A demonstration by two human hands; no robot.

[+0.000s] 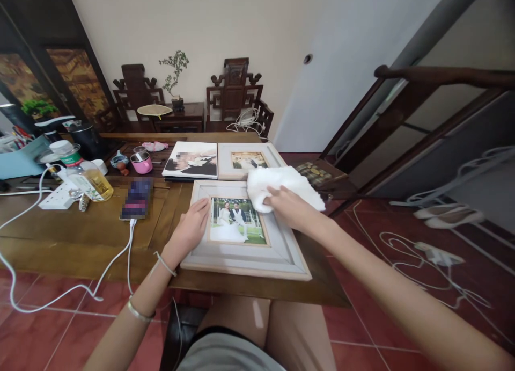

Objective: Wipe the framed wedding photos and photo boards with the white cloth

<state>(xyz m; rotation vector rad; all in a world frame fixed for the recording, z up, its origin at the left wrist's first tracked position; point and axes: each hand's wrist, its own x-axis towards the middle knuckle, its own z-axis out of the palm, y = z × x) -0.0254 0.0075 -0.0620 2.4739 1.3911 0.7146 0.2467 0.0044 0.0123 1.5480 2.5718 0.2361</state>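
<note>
A white picture frame [245,261] with a wedding photo [237,220] lies flat near the table's front edge. My left hand [193,223] rests on its left side, fingers stretched out along the border and holding nothing. In my right hand [281,202] is a fluffy white cloth [298,183], bunched under the fingers over the upper right part of the frame. That corner of the frame is hidden by the cloth. Behind it lie a second picture frame [225,161], partly covered by the cloth, and a photo album [191,161] with a blurred cover picture.
Left on the wooden table [169,258] are a charging phone [137,199], a white power strip [56,196], an oil-coloured bottle [94,183] and a pink cup [141,163]. White cables hang over the front edge. A dark wooden chair [434,78] stands at the right.
</note>
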